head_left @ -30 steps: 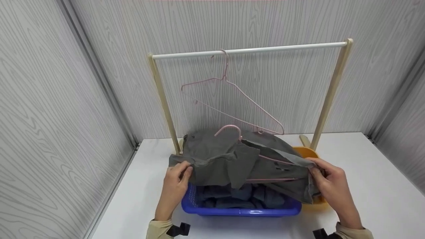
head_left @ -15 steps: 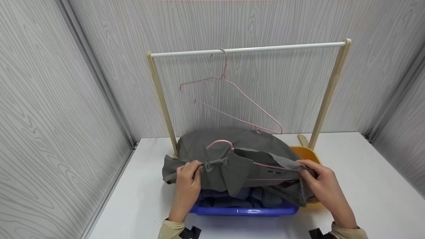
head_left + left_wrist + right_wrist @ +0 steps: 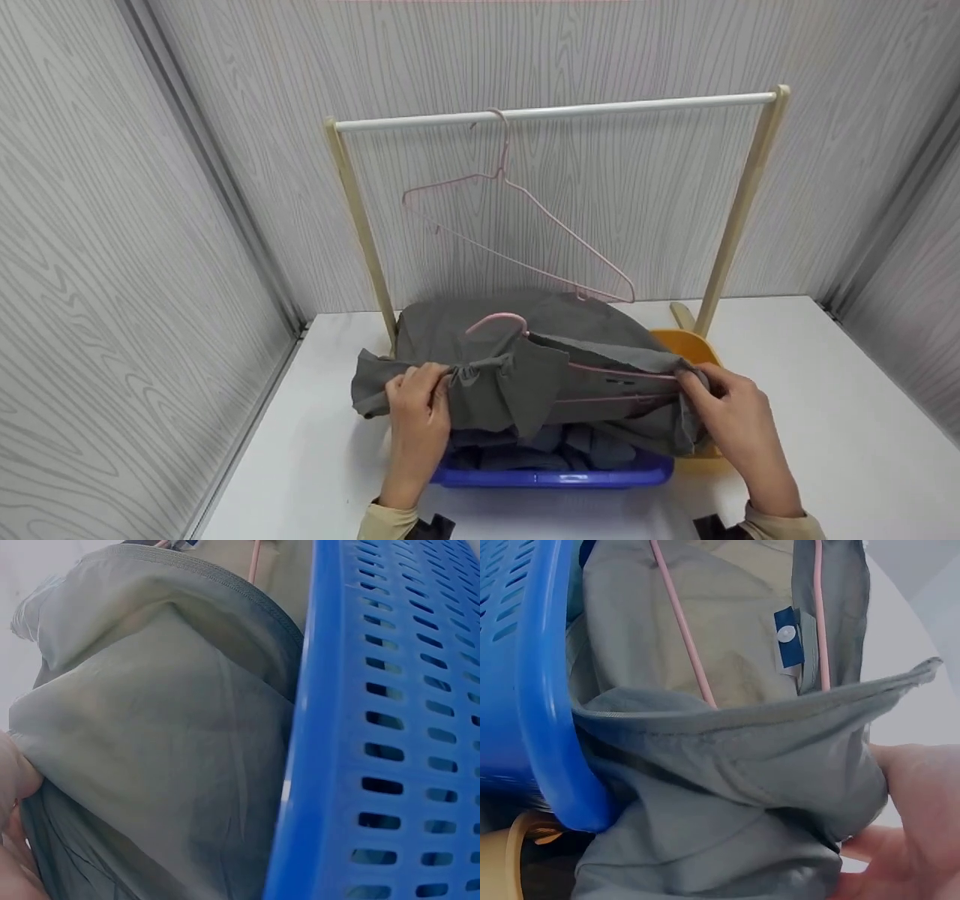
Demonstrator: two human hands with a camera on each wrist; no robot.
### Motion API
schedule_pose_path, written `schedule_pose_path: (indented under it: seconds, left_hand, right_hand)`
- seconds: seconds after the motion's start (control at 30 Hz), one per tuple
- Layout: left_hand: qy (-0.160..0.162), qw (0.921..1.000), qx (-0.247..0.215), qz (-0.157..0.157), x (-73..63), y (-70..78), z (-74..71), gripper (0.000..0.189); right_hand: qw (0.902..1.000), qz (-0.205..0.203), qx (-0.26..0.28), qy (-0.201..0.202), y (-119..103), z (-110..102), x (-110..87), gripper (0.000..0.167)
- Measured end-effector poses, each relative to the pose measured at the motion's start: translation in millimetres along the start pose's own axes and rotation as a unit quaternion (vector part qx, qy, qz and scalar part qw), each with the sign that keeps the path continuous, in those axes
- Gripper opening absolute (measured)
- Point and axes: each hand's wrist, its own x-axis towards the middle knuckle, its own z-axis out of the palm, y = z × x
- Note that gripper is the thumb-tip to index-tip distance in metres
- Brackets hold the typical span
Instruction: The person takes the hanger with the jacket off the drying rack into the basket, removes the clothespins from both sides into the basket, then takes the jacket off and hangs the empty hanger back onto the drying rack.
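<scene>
A grey shirt (image 3: 480, 412), partly bunched, lies stretched between my two hands above the blue basket. Inside it sits a pink clothes hanger (image 3: 501, 318); the hook sticks up out of the neck, and its bars show through the opening at the right. My left hand (image 3: 417, 405) pinches the gathered cloth at the left, with a loose end hanging beyond it. My right hand (image 3: 739, 424) grips the shirt's right end between thumb and fingers. In the right wrist view the bars of the pink hanger (image 3: 681, 622) run in behind the cloth edge; their ends are hidden.
Beneath the shirt stands a blue basket (image 3: 555, 478) holding dark clothes. A yellow container (image 3: 686, 343) is behind it at the right. A rack with a white rail (image 3: 637, 106) carries a second pink hanger (image 3: 574, 234). White tabletop (image 3: 847, 420) surrounds them.
My left hand has slid inward along the shirt, bunching it, and the loose end sticks out further left. The hanger's hook has sunk and shifted left. My right hand has moved slightly.
</scene>
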Motion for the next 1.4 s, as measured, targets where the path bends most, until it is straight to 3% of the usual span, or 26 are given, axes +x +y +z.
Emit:
schedule_pose_path:
  seconds: [0.3,0.43,0.7,0.97,1.2,1.4]
  left_hand:
    - [-0.013,0.9993,-0.034,-0.004,0.9,-2.3,-2.7,0.016]
    - [-0.035,0.9977,-0.058,-0.008,0.0,-7.6,-5.0,0.014]
    - [-0.069,0.9918,-0.089,-0.059,-3.9,-14.2,-8.7,0.008]
    - [-0.044,0.9924,-0.092,-0.068,-0.9,-15.4,-11.1,0.012]
    - [-0.045,0.9920,-0.085,-0.082,-0.2,-16.2,-15.5,0.006]
    - [-0.035,0.9872,-0.108,-0.112,0.9,-14.4,-19.8,0.007]
  right_hand:
    - [0.9944,-0.022,0.040,0.096,4.8,0.9,-1.0,0.030]
    - [0.9902,-0.009,0.061,0.125,11.0,-0.6,0.4,0.026]
    - [0.9825,0.040,0.128,0.129,23.6,-6.1,7.5,0.027]
    - [0.9649,-0.038,0.170,0.197,19.5,-1.5,6.9,0.020]
    - [0.9694,-0.064,0.087,0.220,23.6,-0.7,5.6,0.016]
    - [0.9736,-0.101,0.032,0.202,25.5,2.4,9.1,0.016]
